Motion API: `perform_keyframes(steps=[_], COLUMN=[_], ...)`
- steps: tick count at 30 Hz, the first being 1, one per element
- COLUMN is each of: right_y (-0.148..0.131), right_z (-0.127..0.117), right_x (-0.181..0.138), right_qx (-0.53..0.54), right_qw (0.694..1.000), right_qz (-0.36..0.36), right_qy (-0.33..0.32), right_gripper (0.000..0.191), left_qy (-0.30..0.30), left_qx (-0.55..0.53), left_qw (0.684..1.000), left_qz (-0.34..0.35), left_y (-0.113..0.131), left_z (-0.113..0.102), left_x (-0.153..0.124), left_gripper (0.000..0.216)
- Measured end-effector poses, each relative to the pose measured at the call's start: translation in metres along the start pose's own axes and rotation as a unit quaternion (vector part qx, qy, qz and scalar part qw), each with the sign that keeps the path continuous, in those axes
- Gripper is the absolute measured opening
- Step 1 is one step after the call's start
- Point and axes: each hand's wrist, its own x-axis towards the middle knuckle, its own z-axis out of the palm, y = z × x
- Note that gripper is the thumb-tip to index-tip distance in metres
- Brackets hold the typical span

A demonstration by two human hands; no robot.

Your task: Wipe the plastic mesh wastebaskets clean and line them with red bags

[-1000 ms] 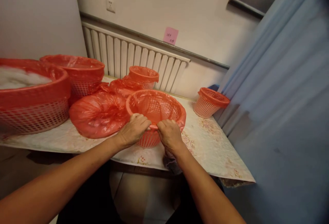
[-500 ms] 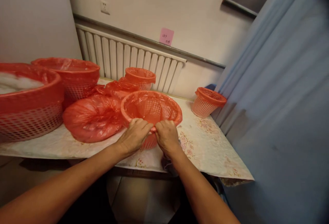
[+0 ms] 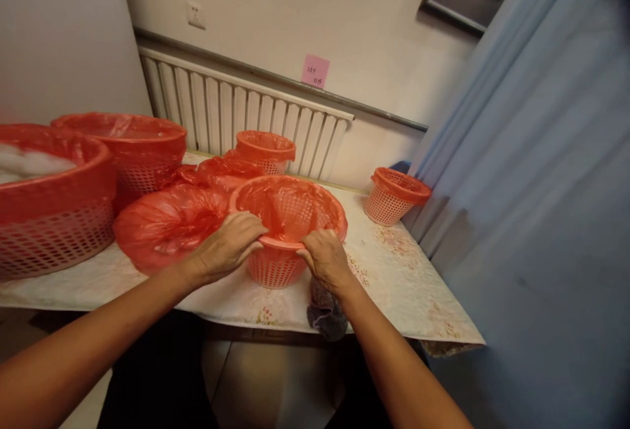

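An orange-red plastic basket [image 3: 276, 270] with lattice sides stands upright at the front of the table. A thin red plastic bag [image 3: 290, 209] lines it and folds over its rim. My left hand [image 3: 231, 243] grips the rim and bag edge at the front left, fingers inside and thumb outside. On the front right, my right hand [image 3: 325, 255] pinches the same rim with the bag over it. Below my right wrist, a dark grey knitted-looking bundle [image 3: 327, 314] lies at the table's front edge; its kind is unclear.
Crumpled red plastic bags [image 3: 170, 222] lie left of the basket. Larger lined baskets [image 3: 54, 232] stand farther left, one holding something white. A small lined basket [image 3: 266, 147] sits behind, another basket [image 3: 391, 199] at right by the blue curtain [image 3: 492, 219]. A radiator [image 3: 236, 104] lines the wall.
My hands have moved apart along the front rim, the left one sliding leftward. More of the basket's front side and the dark grey bundle now show.
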Motion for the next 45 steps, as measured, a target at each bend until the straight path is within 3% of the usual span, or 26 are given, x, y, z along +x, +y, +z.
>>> perform_keyframes(steps=[5,12,18,24,29,32,35,41,45], right_y=[-0.032,-0.021,-0.037,-0.036,-0.019,-0.016,-0.016,0.003,0.031], right_z=[0.001,-0.004,-0.004,-0.002,0.002,0.004,0.006,0.011,0.014], right_x=[0.008,-0.008,-0.031,-0.020,-0.007,-0.004,0.001,0.018,0.030], right_qx=[-0.032,-0.020,-0.003,-0.011,-0.037,-0.047,-0.055,-0.056,-0.051], right_qw=[0.999,0.999,0.999,0.999,0.999,0.998,0.998,0.998,0.997], right_qz=[0.022,-0.040,-0.036,-0.006,0.023,0.018,0.019,0.018,0.051], right_qy=[0.009,-0.001,0.021,0.033,0.027,0.027,0.029,0.029,0.042], right_gripper=[0.031,0.016,0.015,0.013,0.012,0.013,0.013,0.010,0.008], left_qy=[-0.020,-0.047,0.008,0.041,0.174,0.234,0.220,0.090,-0.032], left_qx=[0.043,0.078,0.071,0.047,0.060,0.057,0.040,0.013,0.005], left_qw=[0.999,0.996,0.997,0.998,0.981,0.962,0.956,0.951,0.932], left_qz=[-0.013,-0.003,0.010,-0.012,-0.065,-0.127,-0.192,-0.296,-0.362], left_y=[0.021,0.027,0.051,0.044,0.045,0.053,0.053,0.004,-0.027], left_z=[0.020,0.016,0.017,0.014,0.022,0.041,0.075,0.164,0.200], left_x=[0.005,-0.008,-0.027,-0.024,-0.034,-0.055,-0.086,-0.143,-0.129], left_gripper=[0.019,0.023,0.024,0.030,0.047,0.044,0.037,0.030,0.030])
